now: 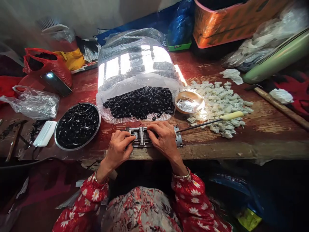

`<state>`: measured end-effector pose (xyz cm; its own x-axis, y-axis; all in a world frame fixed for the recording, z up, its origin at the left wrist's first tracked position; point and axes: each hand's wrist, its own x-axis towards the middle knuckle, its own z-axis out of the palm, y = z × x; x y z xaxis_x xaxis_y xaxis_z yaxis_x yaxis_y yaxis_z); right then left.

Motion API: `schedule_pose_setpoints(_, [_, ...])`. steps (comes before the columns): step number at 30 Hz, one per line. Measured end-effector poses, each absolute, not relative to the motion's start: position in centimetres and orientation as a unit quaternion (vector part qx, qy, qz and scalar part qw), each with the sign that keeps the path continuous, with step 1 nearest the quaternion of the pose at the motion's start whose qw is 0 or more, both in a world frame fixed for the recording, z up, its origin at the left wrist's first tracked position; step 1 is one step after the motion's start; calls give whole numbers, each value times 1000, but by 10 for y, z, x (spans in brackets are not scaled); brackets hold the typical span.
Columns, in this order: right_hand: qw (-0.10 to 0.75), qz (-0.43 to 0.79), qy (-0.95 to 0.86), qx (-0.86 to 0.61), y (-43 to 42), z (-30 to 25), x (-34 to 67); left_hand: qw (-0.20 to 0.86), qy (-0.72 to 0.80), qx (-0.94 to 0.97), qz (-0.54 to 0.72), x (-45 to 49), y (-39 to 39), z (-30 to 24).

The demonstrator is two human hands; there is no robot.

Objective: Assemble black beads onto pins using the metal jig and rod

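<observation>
the left hand [120,146] was bent over the left end of a small metal fixture [142,137], thumb and index fingertip drawn close together; whether a piece was pinched between them could not be told. the right hand [165,138] curled over the fixture's right part, thumb near the raised crossbar, and its fingers hid whatever they may have gripped. the fixture lay at the near edge of the wooden bench [205,154], between the two wrists.

doing this well seemed to call for a light, exact touch from the left fingertips, with the right hand bracing the metal so that it could not slide. fingertips were best kept off the crossbar's path, and the small parts seated squarely before any pressure.

just beyond, black pieces [140,101] spilled from the mouth of a clear bag [137,48], handy to both hands. a small dish [199,100] of thin metal pins stood right of them, beside a heap of pale pieces [217,96]. a tool with a pale yellow handle [232,116] lay across that heap, its shaft pointing towards the fixture. a round metal bowl [99,121] of black parts sat to the left.
</observation>
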<state>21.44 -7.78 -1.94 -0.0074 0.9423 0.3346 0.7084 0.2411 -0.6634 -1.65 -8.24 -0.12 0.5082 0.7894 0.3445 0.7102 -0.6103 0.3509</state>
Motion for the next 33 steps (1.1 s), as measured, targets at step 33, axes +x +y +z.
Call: schedule_pose_setpoints(33, [208,161,-747,-610,-10,-18,260,217,453,770,393,-14,-79,-16])
